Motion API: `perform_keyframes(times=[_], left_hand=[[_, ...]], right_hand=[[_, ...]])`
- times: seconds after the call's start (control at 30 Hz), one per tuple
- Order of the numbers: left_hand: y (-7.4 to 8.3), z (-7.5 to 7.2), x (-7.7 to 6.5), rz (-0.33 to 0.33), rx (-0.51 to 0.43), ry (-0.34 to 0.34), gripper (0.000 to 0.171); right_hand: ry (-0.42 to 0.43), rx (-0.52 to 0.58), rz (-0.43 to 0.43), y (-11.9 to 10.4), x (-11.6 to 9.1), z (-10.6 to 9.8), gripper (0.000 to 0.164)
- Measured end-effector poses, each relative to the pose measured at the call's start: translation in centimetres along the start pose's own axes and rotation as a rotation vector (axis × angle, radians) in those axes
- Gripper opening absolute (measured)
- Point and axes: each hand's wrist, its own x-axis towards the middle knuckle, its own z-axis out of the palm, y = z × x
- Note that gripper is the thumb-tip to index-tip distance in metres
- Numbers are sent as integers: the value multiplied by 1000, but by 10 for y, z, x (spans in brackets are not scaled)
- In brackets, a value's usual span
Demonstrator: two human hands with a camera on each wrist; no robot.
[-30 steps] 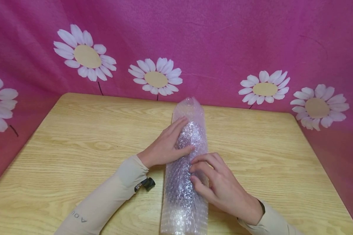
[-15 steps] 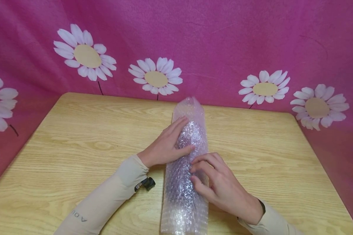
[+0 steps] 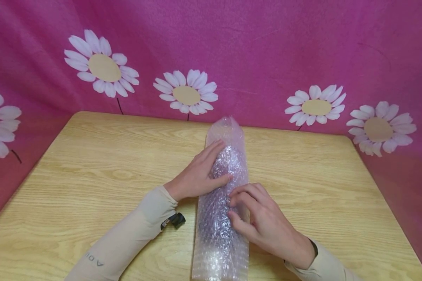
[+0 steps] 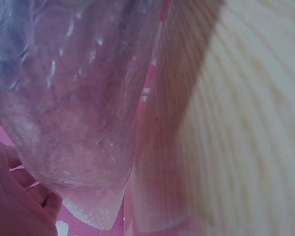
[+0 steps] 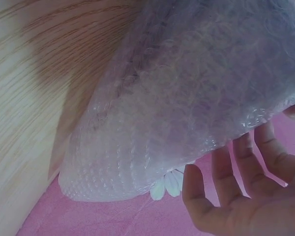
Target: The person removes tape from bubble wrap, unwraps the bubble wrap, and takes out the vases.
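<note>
A long bundle of clear, pinkish bubble wrap (image 3: 219,238) lies lengthwise on the wooden table. Something darker shows faintly through its middle, but what it is cannot be made out. My left hand (image 3: 197,173) rests on the bundle's upper left side, fingers extended and thumb across the top. Lower down on the right, my right hand (image 3: 269,224) touches the top of the wrap with bent fingertips. In the right wrist view the wrap (image 5: 187,98) bulges over the table, with fingers (image 5: 226,177) against its surface. The left wrist view shows the wrap (image 4: 78,142) beside the left palm (image 4: 19,211).
The light wooden table (image 3: 109,156) extends on both sides of the bundle. Behind it hangs a pink cloth (image 3: 253,47) printed with white daisies, close to the table's far edge. A black wrist camera mount (image 3: 176,220) sticks out from the left cuff.
</note>
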Motion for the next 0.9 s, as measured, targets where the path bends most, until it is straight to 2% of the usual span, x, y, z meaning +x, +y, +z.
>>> perform_keyframes(times=[0.9], left_hand=[[0, -1, 0, -3, -1, -3, 94]], right_hand=[[-15, 5, -30, 1, -1, -3, 14]])
